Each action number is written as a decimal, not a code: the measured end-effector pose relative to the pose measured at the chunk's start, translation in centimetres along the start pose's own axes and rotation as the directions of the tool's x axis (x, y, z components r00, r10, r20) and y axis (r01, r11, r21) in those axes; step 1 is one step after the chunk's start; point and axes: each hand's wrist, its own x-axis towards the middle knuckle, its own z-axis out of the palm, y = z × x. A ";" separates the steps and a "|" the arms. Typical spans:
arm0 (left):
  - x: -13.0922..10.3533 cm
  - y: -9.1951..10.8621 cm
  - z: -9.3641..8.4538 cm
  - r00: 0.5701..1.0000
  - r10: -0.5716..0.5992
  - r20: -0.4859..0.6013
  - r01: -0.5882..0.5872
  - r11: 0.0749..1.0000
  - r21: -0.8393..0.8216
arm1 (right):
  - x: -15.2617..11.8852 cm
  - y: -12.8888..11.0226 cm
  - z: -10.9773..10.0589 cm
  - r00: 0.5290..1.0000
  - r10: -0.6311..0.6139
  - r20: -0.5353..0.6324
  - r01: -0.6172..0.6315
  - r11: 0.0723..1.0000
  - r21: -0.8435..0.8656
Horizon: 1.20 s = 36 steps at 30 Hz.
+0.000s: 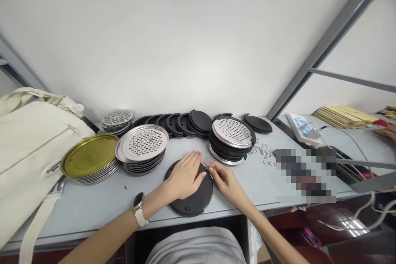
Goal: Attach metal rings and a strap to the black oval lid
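A round black disc (193,202) lies flat on the grey table, near its front edge. My left hand (185,175), with a watch on the wrist, rests flat across the disc's upper part, fingers stretched out. At the disc's upper right edge, my right hand (224,179) pinches a small metal ring (205,167) between thumb and fingertips. Several loose metal rings (266,154) are scattered to the right, beside a stack of black discs (227,146) topped by a perforated metal plate (232,132).
Left of my hands stand perforated plates (144,142) and gold-topped lids (93,154), beside a cream bag (37,144). Black discs (201,121) line the wall. At the right are a white power strip (301,130), wooden pieces (343,116) and another person's hand (388,132).
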 end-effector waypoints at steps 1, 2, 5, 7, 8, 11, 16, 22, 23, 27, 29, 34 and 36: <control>0.0 0.0 0.0 1.000 0.000 0.001 0.000 1.000 0.000 | -0.1 0.1 0.0 1.000 0.001 -0.005 -0.001 1.000 -0.001; 0.0 0.0 0.0 1.000 0.000 -0.001 0.000 1.000 -0.002 | -0.1 0.2 0.1 1.000 0.003 -0.010 -0.003 1.000 -0.002; 0.0 0.0 0.0 1.000 0.000 -0.016 0.000 1.000 -0.012 | -0.3 0.4 0.2 1.000 0.009 -0.028 -0.010 1.000 -0.005; 0.0 0.0 0.0 1.000 0.000 -0.009 0.000 1.000 -0.007 | -0.3 0.4 0.3 0.999 0.010 -0.036 -0.011 1.000 -0.009; 0.0 0.0 -0.1 1.000 -0.001 -0.002 0.001 1.000 -0.002 | -0.3 0.4 0.3 0.999 0.010 -0.037 -0.010 1.000 -0.011; 0.0 0.1 -0.2 1.000 -0.004 0.021 0.003 1.000 0.016 | -0.2 0.1 0.2 1.000 0.006 -0.030 -0.007 1.000 -0.017; 0.1 0.2 -0.3 0.999 -0.010 0.037 0.009 1.000 0.014 | 0.0 0.0 0.1 1.000 -0.003 -0.017 0.002 1.000 -0.020; 0.0 0.1 -0.2 1.000 -0.006 0.013 0.006 1.000 0.006 | 0.1 0.4 0.0 1.000 -0.010 0.012 0.010 1.000 0.005; 0.0 0.1 -0.2 1.000 -0.008 0.012 0.008 1.000 0.006 | 0.1 0.4 0.0 1.000 -0.011 0.012 0.011 1.000 0.004; 0.0 0.1 0.1 1.000 -0.003 -0.010 0.003 1.000 -0.007 | 0.1 0.3 0.1 1.000 0.003 0.009 -0.003 1.000 0.001; 0.0 0.1 0.2 1.000 -0.003 -0.019 0.003 1.000 -0.011 | 0.1 0.3 0.1 1.000 0.014 0.009 -0.014 1.000 0.001; -0.1 0.1 0.2 1.000 -0.004 -0.022 0.004 1.000 -0.016 | 0.0 0.6 -0.1 0.999 0.040 0.035 -0.041 0.999 0.019; -0.1 0.1 0.1 1.000 -0.008 -0.026 0.007 1.000 -0.027 | -0.1 0.8 -0.2 0.998 0.039 0.040 -0.040 0.999 0.014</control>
